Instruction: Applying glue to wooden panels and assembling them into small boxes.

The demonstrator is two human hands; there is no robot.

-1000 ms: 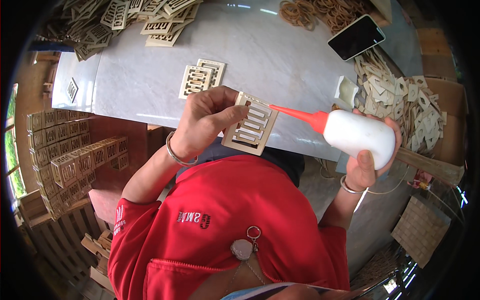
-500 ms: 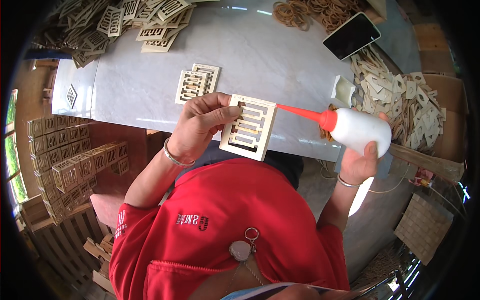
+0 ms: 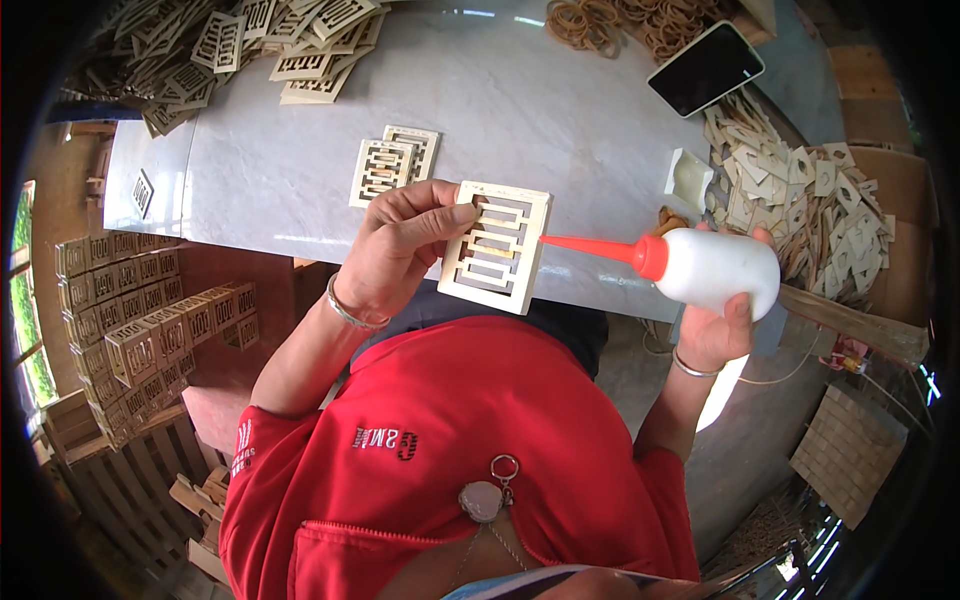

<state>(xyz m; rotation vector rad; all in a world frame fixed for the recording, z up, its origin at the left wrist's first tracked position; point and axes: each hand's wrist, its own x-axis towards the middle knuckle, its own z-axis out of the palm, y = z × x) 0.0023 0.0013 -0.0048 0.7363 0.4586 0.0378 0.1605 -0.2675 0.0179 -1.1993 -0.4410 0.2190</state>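
Note:
Between thumb and fingers, my left hand [image 3: 405, 238] grips a pale wooden fretwork panel [image 3: 533, 255] by its upper left side, with its cut-out bars in view. My right hand [image 3: 722, 325] is wrapped round a white squeeze bottle [image 3: 715, 270] lying on its side. The bottle's long red nozzle [image 3: 595, 246] points left, and its tip is at the panel's right edge, around the upper middle. Just beyond my left hand, two similar panels [image 3: 384, 172] overlap on the grey table.
Piles of fretwork panels [image 3: 320, 65] cover the table's far left. At the far right are rubber bands [image 3: 585, 25], a phone [image 3: 705, 70], a small white tray [image 3: 690, 180] and a heap of cut wooden pieces [image 3: 810, 200]. Assembled openwork boxes [image 3: 130, 330] are stacked at left.
The nozzle tip has gone from the panel's upper right corner down along its right edge. The panel has risen slightly in my left hand.

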